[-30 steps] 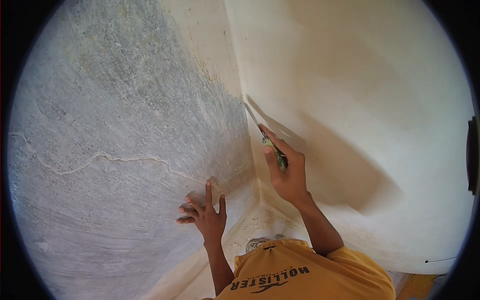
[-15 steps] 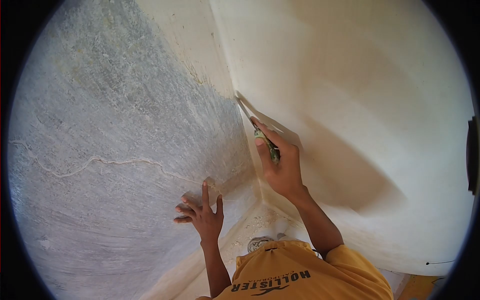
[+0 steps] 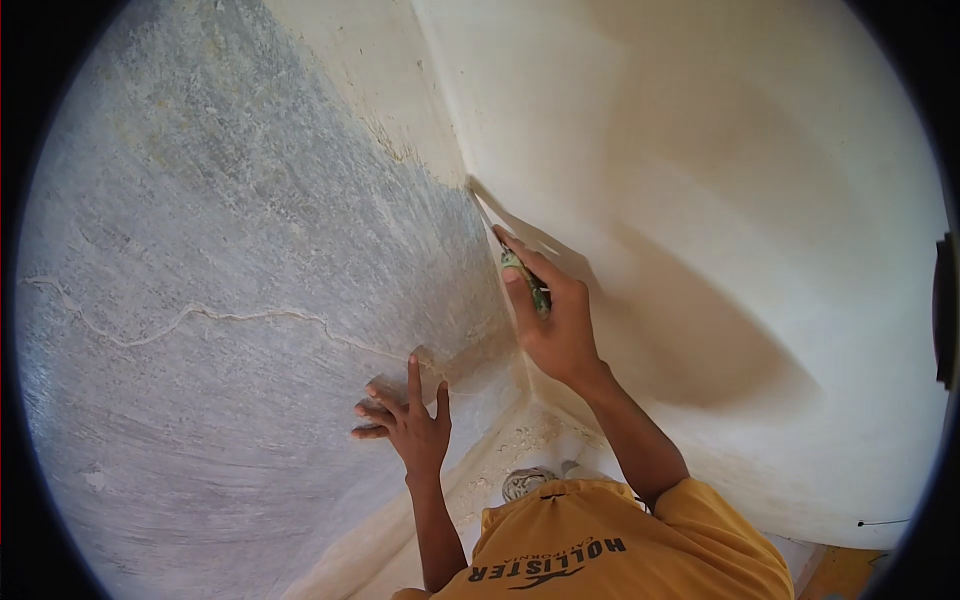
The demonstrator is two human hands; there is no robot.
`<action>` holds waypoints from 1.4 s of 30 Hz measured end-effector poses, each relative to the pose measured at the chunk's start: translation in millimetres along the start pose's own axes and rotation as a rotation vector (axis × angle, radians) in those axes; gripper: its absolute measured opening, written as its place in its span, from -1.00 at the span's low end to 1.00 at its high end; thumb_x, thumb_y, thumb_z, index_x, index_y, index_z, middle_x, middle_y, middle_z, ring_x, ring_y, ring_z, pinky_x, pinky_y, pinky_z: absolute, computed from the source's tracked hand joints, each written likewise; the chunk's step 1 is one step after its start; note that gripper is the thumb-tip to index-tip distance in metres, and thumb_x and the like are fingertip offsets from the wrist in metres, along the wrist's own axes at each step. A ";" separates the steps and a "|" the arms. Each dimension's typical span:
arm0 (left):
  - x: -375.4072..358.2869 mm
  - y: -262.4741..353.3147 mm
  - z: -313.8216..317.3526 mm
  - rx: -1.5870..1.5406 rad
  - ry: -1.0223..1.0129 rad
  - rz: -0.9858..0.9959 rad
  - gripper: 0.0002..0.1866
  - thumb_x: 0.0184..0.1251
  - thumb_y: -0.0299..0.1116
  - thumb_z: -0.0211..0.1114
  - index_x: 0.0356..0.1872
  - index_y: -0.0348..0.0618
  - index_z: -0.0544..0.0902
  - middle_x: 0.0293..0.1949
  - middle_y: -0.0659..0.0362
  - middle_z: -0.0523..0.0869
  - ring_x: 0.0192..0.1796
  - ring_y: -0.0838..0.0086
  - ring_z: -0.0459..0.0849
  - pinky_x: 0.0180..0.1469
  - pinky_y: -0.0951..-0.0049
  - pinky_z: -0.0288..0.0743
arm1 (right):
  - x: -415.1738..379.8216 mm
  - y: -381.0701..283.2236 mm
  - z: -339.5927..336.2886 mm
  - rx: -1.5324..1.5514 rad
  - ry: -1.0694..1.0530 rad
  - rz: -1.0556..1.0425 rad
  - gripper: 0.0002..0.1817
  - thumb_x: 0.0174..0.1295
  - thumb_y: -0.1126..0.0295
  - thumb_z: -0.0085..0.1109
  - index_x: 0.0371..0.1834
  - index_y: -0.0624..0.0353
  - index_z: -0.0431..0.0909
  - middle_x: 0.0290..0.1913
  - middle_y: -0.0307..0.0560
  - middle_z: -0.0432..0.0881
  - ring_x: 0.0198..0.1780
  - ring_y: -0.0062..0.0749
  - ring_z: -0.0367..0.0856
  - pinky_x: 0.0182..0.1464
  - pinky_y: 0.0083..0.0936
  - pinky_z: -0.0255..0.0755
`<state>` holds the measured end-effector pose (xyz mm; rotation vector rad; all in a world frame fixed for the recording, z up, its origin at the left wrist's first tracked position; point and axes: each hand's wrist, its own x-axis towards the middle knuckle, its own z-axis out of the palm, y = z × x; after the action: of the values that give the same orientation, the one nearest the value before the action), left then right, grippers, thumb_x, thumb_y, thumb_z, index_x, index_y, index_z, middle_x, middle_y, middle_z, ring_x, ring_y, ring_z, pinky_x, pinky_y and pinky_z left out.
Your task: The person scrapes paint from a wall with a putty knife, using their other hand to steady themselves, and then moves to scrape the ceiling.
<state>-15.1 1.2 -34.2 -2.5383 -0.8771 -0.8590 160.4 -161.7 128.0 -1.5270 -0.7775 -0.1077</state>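
Note:
My right hand (image 3: 562, 325) is closed around the green handle of a scraper (image 3: 513, 262), the index finger stretched along it. The thin blade points up and left, and its tip meets the inner corner where the rough grey wall (image 3: 240, 240) joins the smooth cream wall (image 3: 660, 130). Lower on the grey wall, my left hand (image 3: 420, 438) is open with fingers spread. Its fingertips rest against the surface at the right end of a wavy crack (image 3: 250, 317).
Crumbs of debris (image 3: 525, 438) lie at the foot of the corner. A patterned shoe (image 3: 527, 484) shows beyond my yellow shirt (image 3: 620, 530). On the right, a thin dark wire (image 3: 882, 522) sticks out near the wall's lower edge. A dark object (image 3: 943, 310) stands at the far right.
The scraper and my right hand have shifted slightly up and left in view, its tip still in the corner. My left hand stays spread on the grey wall. The view has shifted a little.

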 end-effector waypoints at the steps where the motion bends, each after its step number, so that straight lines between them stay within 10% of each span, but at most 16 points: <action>1: 0.9 1.6 0.1 -0.001 0.002 0.003 -0.24 0.41 0.21 0.24 0.58 0.42 0.23 0.56 -0.39 -0.51 0.49 -0.34 -0.86 0.21 -0.59 -0.93 | -0.1 -3.1 -2.6 -0.010 -0.012 0.026 -0.59 0.49 0.39 0.09 0.34 0.30 0.50 0.06 0.26 0.70 -0.07 -0.40 0.69 0.04 -0.51 0.49; 42: 1.9 1.3 -1.2 -0.019 0.033 0.013 -0.28 0.40 0.16 0.28 0.56 0.44 0.29 0.57 -0.33 -0.54 0.51 -0.29 -0.85 0.22 -0.56 -0.94 | 3.1 -5.3 -0.3 0.002 0.002 0.009 -0.59 0.51 0.32 0.09 0.35 0.24 0.51 -0.12 0.09 0.74 -0.24 -0.58 0.52 -0.05 -0.57 0.46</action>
<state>-13.6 0.6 -32.1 -2.5358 -0.8453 -0.9064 160.1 -161.2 134.2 -1.5281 -0.7690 -0.1024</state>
